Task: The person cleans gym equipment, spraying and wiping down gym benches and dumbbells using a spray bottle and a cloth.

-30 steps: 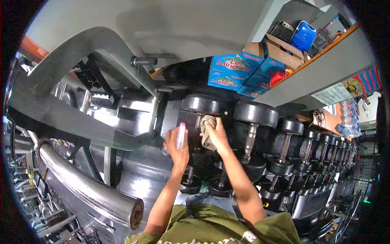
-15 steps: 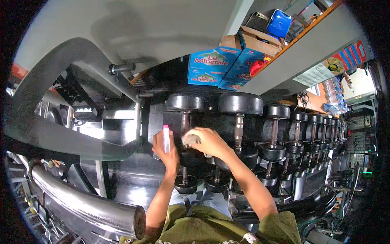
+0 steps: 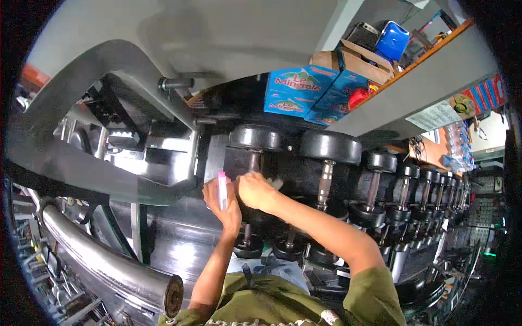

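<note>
My left hand (image 3: 222, 205) is closed around a small clear bottle with a pink top (image 3: 222, 191), held upright over the dumbbell rack. Right beside it, my right hand (image 3: 256, 192) is curled at the handle of the nearest large black dumbbell (image 3: 255, 162). A pale cloth (image 3: 276, 183) shows in part past its fingers; most of it is hidden by the hand. The lower end of that dumbbell is covered by my hands. To the right stands another large dumbbell (image 3: 324, 185) with a worn metal handle.
Smaller dumbbells (image 3: 373, 187) line the rack toward the right. Blue water cartons (image 3: 296, 89) stand behind it, near a grey ledge (image 3: 380, 111). A grey machine frame (image 3: 46, 146) and a thick metal tube (image 3: 103, 252) flank me on the left.
My right hand has moved left and turned, closer to the left hand, and now hides more of the cloth. The view has shifted slightly. The bottle stays in my left hand.
</note>
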`<state>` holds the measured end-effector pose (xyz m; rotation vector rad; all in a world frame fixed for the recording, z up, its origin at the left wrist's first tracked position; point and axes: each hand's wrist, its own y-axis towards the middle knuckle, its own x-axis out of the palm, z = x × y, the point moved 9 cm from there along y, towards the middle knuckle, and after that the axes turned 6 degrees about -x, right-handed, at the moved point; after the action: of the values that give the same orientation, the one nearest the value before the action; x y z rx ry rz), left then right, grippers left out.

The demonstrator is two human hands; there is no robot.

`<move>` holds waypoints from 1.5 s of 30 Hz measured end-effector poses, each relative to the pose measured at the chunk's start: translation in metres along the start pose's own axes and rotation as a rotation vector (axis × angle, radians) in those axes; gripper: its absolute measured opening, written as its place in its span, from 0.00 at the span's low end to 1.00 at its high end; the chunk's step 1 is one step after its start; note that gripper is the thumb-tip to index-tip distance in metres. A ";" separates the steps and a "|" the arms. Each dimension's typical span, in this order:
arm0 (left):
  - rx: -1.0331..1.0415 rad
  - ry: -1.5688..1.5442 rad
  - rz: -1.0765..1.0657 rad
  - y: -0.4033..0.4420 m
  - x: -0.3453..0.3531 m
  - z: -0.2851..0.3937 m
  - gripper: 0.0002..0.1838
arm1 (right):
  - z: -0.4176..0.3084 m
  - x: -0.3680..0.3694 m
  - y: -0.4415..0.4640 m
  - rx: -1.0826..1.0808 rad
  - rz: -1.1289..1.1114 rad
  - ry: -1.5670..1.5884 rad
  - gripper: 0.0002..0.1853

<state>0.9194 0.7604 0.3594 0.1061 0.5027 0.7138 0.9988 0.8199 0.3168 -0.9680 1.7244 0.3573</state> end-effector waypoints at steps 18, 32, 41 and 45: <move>0.184 0.217 -0.249 0.039 0.022 0.035 0.06 | 0.051 -0.038 -0.080 0.272 0.532 0.747 0.18; 0.428 0.243 -0.347 0.051 0.060 0.052 0.13 | 0.062 -0.094 -0.122 0.241 0.620 0.491 0.26; 0.311 0.134 -0.261 0.034 0.026 0.037 0.09 | 0.047 -0.101 -0.062 -0.009 0.748 0.060 0.15; 0.249 0.108 -0.239 0.020 0.021 0.035 0.07 | 0.062 -0.082 -0.073 0.269 0.797 0.122 0.15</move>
<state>0.9371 0.7917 0.3870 0.2373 0.6941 0.4226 1.1017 0.8506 0.3830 -0.0730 2.1565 0.5601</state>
